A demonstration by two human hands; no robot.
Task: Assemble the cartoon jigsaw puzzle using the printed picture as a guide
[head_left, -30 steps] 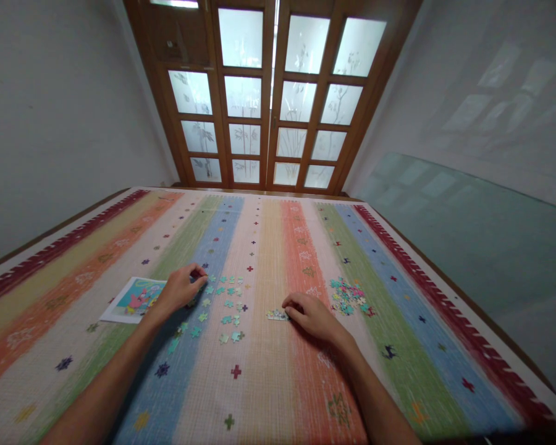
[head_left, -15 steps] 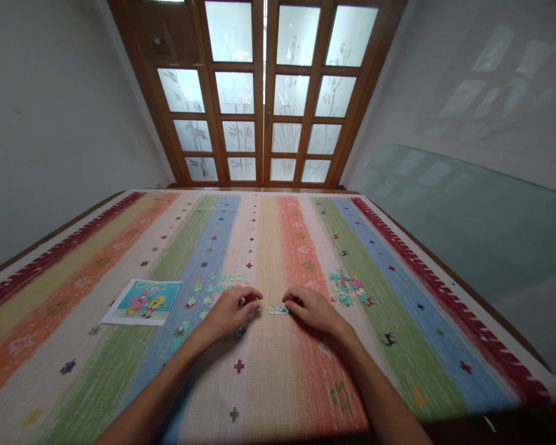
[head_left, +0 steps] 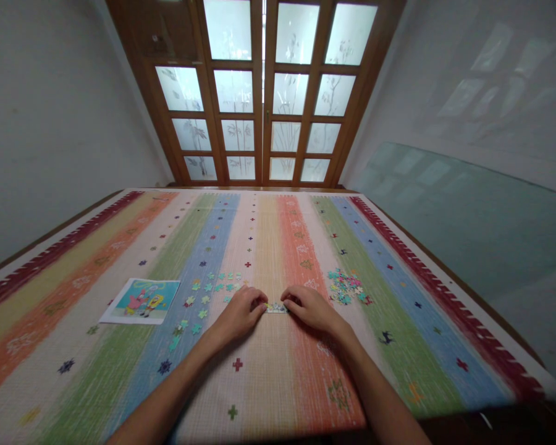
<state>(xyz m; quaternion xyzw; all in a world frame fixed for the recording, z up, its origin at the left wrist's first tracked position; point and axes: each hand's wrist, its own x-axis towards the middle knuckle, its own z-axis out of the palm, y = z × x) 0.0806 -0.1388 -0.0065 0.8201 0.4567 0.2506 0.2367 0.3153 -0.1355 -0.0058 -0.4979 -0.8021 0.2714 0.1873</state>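
A short strip of joined jigsaw puzzle pieces [head_left: 276,308] lies on the striped tablecloth between my two hands. My left hand [head_left: 246,309] is closed in a pinch on a small puzzle piece at the strip's left end; the fingers cover most of that piece. At the opposite end, my right hand [head_left: 304,303] has thumb and forefinger pinched on the strip's edge. Loose green and teal puzzle pieces [head_left: 204,300] lie spread out left of my left hand. To the right of my right hand is a mixed heap of puzzle pieces [head_left: 346,287].
A printed cartoon picture [head_left: 144,301] lies flat at the left. The striped tablecloth [head_left: 273,377] covers a large table. Beyond its far edge stand wooden doors with frosted panes [head_left: 285,136], and a pale glass panel [head_left: 467,210] leans along the right wall.
My left hand has moved slightly right, bringing its puzzle piece up to the strip's left end. My right hand stays at the right end.
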